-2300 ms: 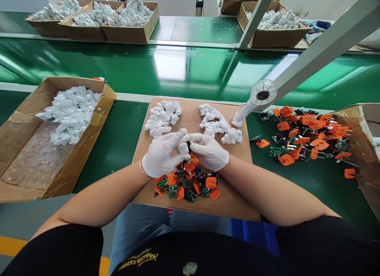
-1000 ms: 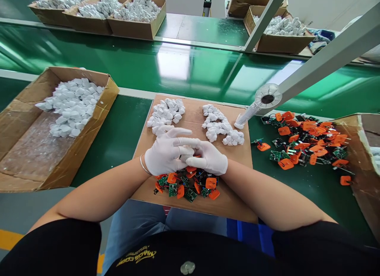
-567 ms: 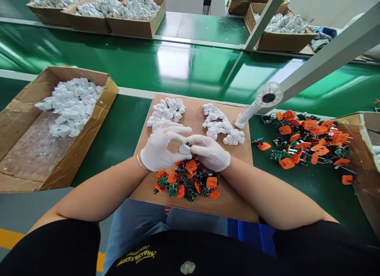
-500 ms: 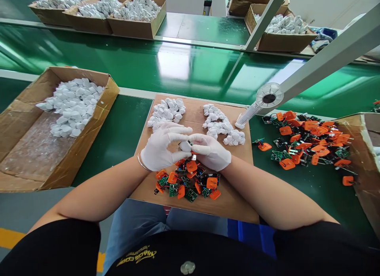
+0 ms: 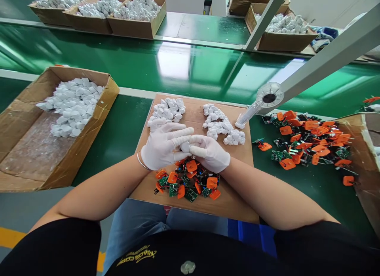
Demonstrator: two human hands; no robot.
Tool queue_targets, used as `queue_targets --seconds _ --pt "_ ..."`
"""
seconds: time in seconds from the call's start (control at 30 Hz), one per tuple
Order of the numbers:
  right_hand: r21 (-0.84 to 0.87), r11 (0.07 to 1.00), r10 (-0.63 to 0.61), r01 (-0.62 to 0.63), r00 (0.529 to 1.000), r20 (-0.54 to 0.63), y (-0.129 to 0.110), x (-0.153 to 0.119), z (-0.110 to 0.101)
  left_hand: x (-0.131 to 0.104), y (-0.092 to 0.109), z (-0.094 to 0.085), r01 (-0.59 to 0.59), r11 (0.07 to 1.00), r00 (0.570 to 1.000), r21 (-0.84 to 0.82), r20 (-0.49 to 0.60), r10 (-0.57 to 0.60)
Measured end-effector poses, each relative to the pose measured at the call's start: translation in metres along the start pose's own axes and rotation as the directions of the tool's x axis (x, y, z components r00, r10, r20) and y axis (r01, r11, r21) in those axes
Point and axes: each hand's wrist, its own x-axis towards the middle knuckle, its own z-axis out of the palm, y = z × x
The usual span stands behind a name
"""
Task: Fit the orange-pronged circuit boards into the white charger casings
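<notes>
Between my two white-gloved hands sits a small rounded white plastic piece (image 5: 184,147). My left hand (image 5: 162,147) is closed on its left side, with thumb below and fingers above. From the other side my right hand (image 5: 211,152) pinches the same piece; its fingers hide whatever lies behind. Right below the hands is a pile of green circuit boards with orange plastic parts (image 5: 191,166), resting on a cardboard sheet (image 5: 234,197). Beyond them on the sheet lie a left heap of white pieces (image 5: 168,109) and a right heap of white pieces (image 5: 218,121).
An open carton (image 5: 113,90) of white pieces stands at left. To the right are a larger pile of orange parts and boards (image 5: 311,139), a clear tape-like reel (image 5: 269,98) on a slanted metal post (image 5: 323,54), and another carton (image 5: 353,127). More filled boxes (image 5: 136,26) line the back shelf.
My left thumb and fingers have closed in on the white piece. The circuit-board part seen beside it earlier is now mostly covered. An orange part has appeared at the far right edge.
</notes>
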Motion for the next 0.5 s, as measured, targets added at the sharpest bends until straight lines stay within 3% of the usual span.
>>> queue_targets --seconds 0.17,0.3,0.5 --pt "-0.054 0.998 -0.008 0.016 0.989 0.150 -0.0029 -0.0001 -0.0014 0.0021 0.0053 0.0028 -0.051 0.994 0.999 -0.102 0.008 0.052" --pt "-0.108 0.994 0.008 0.006 0.991 0.130 -0.0028 0.0004 -0.0013 0.0015 0.0066 0.0077 -0.072 0.992 0.997 -0.102 -0.029 0.070" --pt "-0.168 0.985 -0.016 0.031 0.996 0.091 -0.0055 0.0016 0.0030 0.0000 0.0059 0.0060 -0.001 0.982 0.999 -0.190 -0.042 -0.007"
